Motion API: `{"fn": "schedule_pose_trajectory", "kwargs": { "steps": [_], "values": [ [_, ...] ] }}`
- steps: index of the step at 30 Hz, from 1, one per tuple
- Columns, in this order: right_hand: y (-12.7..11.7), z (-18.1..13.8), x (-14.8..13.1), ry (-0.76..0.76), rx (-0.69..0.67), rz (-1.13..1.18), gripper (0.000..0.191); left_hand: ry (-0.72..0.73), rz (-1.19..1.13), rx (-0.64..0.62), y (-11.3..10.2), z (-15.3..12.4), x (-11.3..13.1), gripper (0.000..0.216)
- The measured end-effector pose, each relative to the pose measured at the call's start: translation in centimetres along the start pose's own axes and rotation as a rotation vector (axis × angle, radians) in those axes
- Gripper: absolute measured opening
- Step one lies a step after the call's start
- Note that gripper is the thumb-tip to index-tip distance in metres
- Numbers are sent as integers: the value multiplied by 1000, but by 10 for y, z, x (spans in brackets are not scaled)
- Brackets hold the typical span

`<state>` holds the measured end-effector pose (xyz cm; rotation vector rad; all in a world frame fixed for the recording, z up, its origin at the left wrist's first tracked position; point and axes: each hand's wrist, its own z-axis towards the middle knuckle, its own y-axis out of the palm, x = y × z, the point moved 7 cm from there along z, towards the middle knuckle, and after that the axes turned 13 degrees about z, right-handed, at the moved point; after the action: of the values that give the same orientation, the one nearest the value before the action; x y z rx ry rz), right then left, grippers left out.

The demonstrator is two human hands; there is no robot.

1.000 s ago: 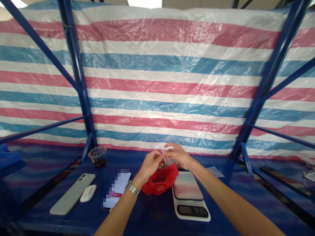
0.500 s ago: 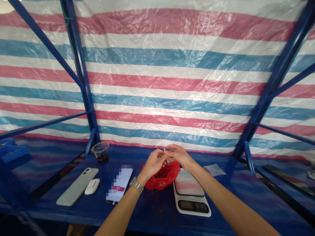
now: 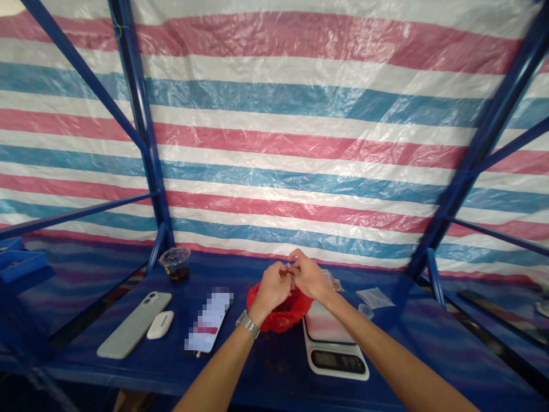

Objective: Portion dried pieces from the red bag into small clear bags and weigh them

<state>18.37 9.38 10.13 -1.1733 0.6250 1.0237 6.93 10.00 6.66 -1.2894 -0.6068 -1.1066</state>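
Above the red plastic bag (image 3: 281, 320), my left hand (image 3: 274, 286) and my right hand (image 3: 307, 277) meet with their fingertips pinched together. Between them is a small clear plastic bag (image 3: 292, 280), mostly covered by the fingers; its contents are too small to tell. The red bag stands with its mouth spread, and dark reddish stuff shows inside. Close by on its right, partly under my right forearm, is a white kitchen scale (image 3: 337, 357). A metal watch (image 3: 247, 324) is on my left wrist.
Left on the blue table (image 3: 240, 380) lie a phone (image 3: 135, 326), an earbud case (image 3: 160, 325) and a phone with a lit screen (image 3: 210, 323). Behind them stands a clear cup (image 3: 176, 266) of dark liquid. Right are a flat clear bag (image 3: 375, 297) and a small clear cup (image 3: 366, 311).
Both hands stay together over the red bag, with the fingers shifted and more closed over the small clear bag. The small clear cup beside my right forearm has come into view.
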Motion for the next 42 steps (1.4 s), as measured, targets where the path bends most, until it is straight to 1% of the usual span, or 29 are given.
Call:
{"fn": "schedule_pose_trajectory", "kwargs": {
  "steps": [3, 8, 12, 14, 17, 19, 20, 22, 25, 27, 29, 30, 33, 35, 37, 39, 42],
  "values": [
    [-2, -4, -17, -60, 1, -170, 35, 27, 94, 67, -6, -2, 11, 21],
    [2, -11, -34, -104, -68, -357, 38, 60, 200, 83, -12, -8, 27, 24],
    [3, -17, -38, -69, -89, -542, 40, 44, 225, 101, -17, -9, 26, 25],
    [2, -18, -38, -66, -94, -547, 42, 28, 217, 110, -22, -9, 21, 25],
    [-4, -15, -31, -75, -79, -405, 37, 24, 174, 106, -28, -7, 13, 25],
    [-12, -10, -19, -42, -43, -230, 29, 26, 120, 105, -31, -6, 7, 21],
    [-15, -7, -11, -10, -25, -127, 28, 27, 87, 103, -31, -5, 5, 20],
    [-20, -2, 6, 64, 16, 53, 36, 34, 15, 94, -30, -3, 3, 24],
    [-23, 2, 26, 193, 75, 225, 48, 73, -56, 81, -27, -2, 4, 31],
    [-20, 3, 35, 263, 47, 347, 51, 107, -49, 78, -27, -3, 5, 32],
    [-17, 5, 35, 259, -32, 423, 47, 135, 13, 62, -29, -6, 4, 31],
    [-17, 6, 34, 217, -69, 397, 44, 147, 64, 46, -30, -9, 3, 29],
    [-21, 8, 27, 57, -106, 131, 32, 159, 275, -14, -36, -21, -5, 17],
    [-19, 7, 24, 10, -117, -30, 22, 128, 436, -38, -40, -29, -15, 19],
    [-11, 6, 19, -5, -148, -103, 16, 83, 578, -63, -43, -34, -24, 21],
    [1, 6, 12, -25, -190, -149, 14, 45, 691, -86, -44, -34, -31, 20],
    [16, 10, 1, -45, -246, -191, 12, 9, 817, -107, -48, -31, -32, 30]
  ]
}}
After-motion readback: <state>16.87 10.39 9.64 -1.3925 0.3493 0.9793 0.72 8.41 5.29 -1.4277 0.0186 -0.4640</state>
